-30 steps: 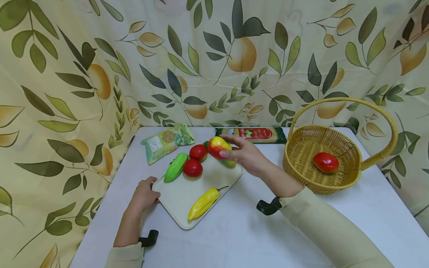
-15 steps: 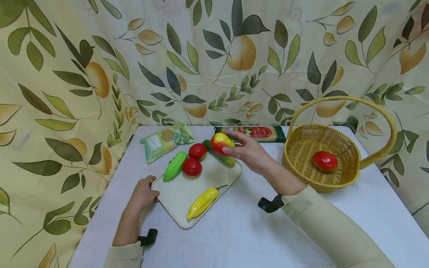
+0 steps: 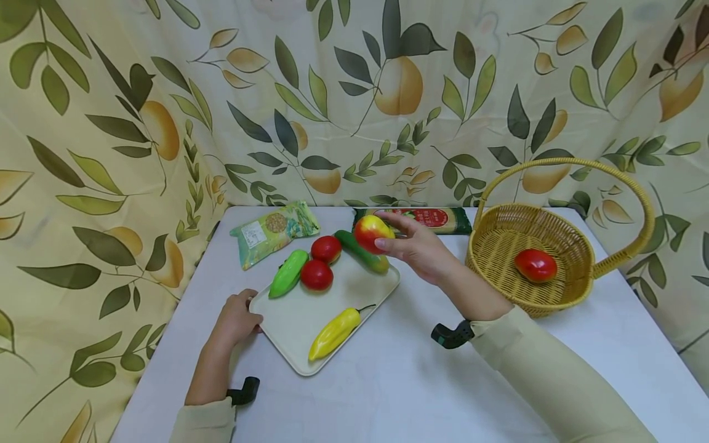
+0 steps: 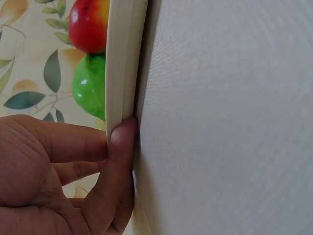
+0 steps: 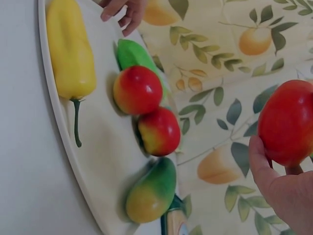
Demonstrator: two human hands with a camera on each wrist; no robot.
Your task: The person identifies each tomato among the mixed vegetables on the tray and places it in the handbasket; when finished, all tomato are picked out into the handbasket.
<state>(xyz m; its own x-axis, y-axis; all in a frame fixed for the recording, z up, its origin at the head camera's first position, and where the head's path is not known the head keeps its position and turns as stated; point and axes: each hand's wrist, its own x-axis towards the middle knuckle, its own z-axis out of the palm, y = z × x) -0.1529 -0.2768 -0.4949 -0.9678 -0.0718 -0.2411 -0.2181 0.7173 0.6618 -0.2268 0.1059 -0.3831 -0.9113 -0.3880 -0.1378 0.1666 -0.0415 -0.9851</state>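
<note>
In the head view my right hand (image 3: 415, 249) holds a red-and-yellow round fruit (image 3: 370, 234) above the far right corner of a cream tray (image 3: 354, 295). Its thumb and fingers grip the fruit, which looks mostly red in the right wrist view. My left hand (image 3: 238, 319) pinches the tray's left rim between thumb and fingers, as the left wrist view shows. On the tray lie a yellow pepper (image 3: 335, 333), a bright green vegetable (image 3: 289, 274) and two red fruits, one nearer (image 3: 316, 275). A green-and-yellow mango (image 5: 151, 192) lies at the far edge, partly under the held fruit.
To the right stands a wicker basket (image 3: 501, 284) with a tall handle and a red fruit or vegetable (image 3: 535, 265) inside. Behind the tray lie a green printed bag (image 3: 277, 232) and a dark long packet (image 3: 451, 221). A leaf-patterned cloth (image 3: 354, 92) hangs around the table.
My right hand has lifted the red-and-yellow fruit slightly up and to the right, uncovering more of the mango. The left hand keeps its hold on the tray rim.
</note>
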